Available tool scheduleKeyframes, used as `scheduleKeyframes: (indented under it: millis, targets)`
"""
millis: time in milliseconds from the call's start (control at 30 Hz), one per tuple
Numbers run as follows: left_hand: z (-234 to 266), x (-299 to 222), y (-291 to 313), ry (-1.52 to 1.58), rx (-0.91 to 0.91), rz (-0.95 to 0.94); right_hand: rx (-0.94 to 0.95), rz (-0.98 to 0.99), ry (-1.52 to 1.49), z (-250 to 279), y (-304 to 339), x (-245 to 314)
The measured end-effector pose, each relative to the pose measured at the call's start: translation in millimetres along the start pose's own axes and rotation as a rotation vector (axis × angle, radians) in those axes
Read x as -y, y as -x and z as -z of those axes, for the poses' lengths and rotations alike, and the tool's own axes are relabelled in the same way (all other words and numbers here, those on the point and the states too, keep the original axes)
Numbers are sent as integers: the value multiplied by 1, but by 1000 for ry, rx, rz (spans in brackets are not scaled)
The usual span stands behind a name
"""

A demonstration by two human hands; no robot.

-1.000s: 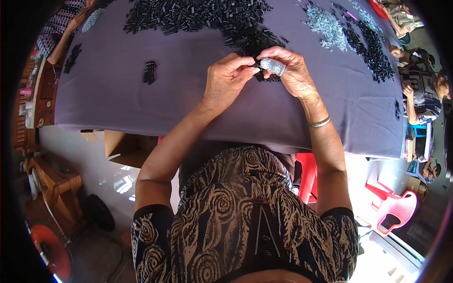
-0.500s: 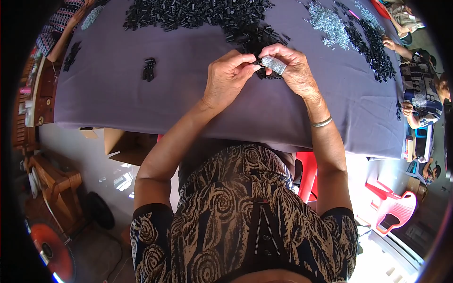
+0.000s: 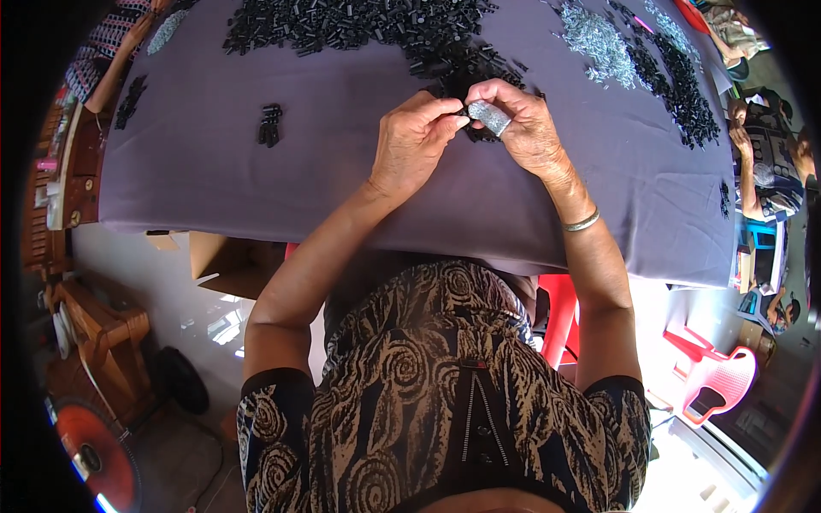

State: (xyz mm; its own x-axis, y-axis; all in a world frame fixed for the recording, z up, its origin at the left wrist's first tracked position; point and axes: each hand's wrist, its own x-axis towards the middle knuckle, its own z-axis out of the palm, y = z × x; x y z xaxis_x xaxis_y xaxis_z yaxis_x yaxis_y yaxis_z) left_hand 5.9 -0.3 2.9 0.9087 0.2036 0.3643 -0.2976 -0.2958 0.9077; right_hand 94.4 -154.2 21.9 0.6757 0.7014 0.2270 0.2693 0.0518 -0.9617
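My left hand is closed, with thumb and fingertips pinched over a small black part that is mostly hidden. Meeting it at the fingertips, my right hand is also closed on the same spot. A silvery, glittery wrap covers its thumb, and a bangle circles that wrist. Just beyond both hands spreads a large pile of short black tube-like pieces, whose near tail reaches under my fingers. To the left, a little bunch of black pieces lies apart on the grey cloth.
A heap of small clear or silvery pieces lies at the far right beside more black pieces. Other people sit at the left and right table edges. Below are an open cardboard box, a red chair and a fan.
My right hand has shifted slightly left, its wrapped thumb tilting more downward. My left hand barely moved. At the right edge, a co-worker's hands have drawn back from the table.
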Motion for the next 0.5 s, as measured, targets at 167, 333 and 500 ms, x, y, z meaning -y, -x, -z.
scheduleKeyframes:
  millis: [167,333,500]
  targets:
    - [-2,-3,1,44,-11,87,-83,95,277,-4,0,-2]
    - [-4,-5,-1,71,-47,81,-116,178,366,-8,-3,1]
    - [-8,0,0,161,-115,121,-130,36,148,-12,-2,-1]
